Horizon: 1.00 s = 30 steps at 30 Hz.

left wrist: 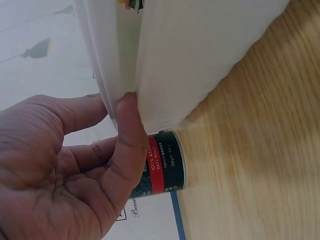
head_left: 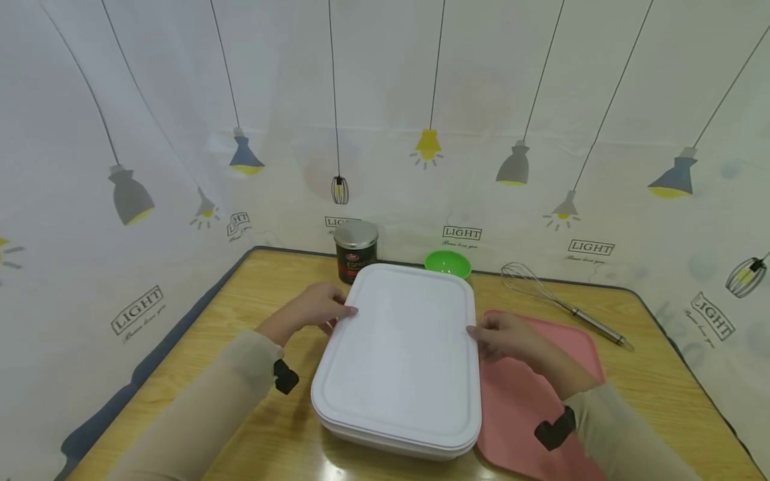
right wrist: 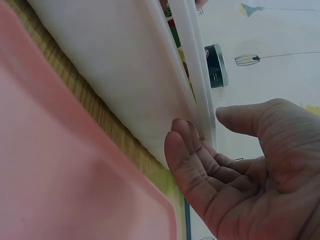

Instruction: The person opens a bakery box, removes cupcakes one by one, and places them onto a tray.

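Note:
A white lid (head_left: 403, 347) lies over a white plastic bin (head_left: 385, 437) on the table. In both wrist views a narrow gap separates the lid's rim from the bin's wall, and small coloured things (left wrist: 134, 5) show through it. My left hand (head_left: 319, 304) pinches the lid's left edge, thumb on top and fingers under the rim. On the opposite edge my right hand (head_left: 505, 337) holds the lid with the thumb above and curled fingers (right wrist: 180, 150) below, close against the bin's wall. What the bin contains is mostly hidden.
A dark coffee tin (head_left: 356, 254) with a silver lid stands behind the bin, beside a green bowl (head_left: 448, 262). To the right lie a pink tray (head_left: 517, 414), partly under my right arm, and a whisk (head_left: 568, 307). A printed curtain (head_left: 385, 87) borders the wooden table (head_left: 271, 280).

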Motion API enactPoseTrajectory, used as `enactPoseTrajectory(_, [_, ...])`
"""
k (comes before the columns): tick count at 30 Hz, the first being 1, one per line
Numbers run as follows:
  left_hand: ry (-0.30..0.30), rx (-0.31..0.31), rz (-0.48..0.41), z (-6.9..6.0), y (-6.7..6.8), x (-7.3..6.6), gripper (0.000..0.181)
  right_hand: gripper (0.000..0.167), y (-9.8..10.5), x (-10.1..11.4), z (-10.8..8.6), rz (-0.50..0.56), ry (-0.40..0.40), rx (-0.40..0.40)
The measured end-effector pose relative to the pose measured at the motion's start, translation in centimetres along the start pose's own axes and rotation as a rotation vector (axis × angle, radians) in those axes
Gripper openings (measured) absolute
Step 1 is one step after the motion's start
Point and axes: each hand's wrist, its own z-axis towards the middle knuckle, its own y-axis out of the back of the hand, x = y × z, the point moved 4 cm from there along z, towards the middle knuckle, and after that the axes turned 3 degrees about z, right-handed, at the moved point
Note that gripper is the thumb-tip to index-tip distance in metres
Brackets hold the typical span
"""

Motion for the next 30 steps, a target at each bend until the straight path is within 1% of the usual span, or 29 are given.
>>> enactPoseTrajectory(5, [-0.004,-0.029,-0.007,0.0,-0.1,-0.1,0.031,0.031,-0.1,0.2,-0.2,-0.021,0.015,-0.014])
enactPoseTrajectory(10, [-0.001,-0.045,-0.025,0.1,-0.2,0.0,0.031,0.034,0.1,0.5,-0.6,-0.042,0.023,-0.015])
enactPoseTrajectory(17, [-0.012,-0.049,-0.035,-0.2,-0.2,-0.2,0.032,0.041,0.4,0.9,-1.0,-0.028,0.009,-0.039])
enactPoseTrajectory(20, [-0.013,-0.048,-0.035,-0.4,-0.2,-0.3,0.032,0.041,0.4,0.9,-1.0,-0.023,0.006,-0.042])
enactPoseTrajectory(30, [-0.020,-0.053,-0.010,-0.8,0.0,-0.8,0.031,0.040,0.5,1.3,-1.1,-0.008,0.039,-0.056])
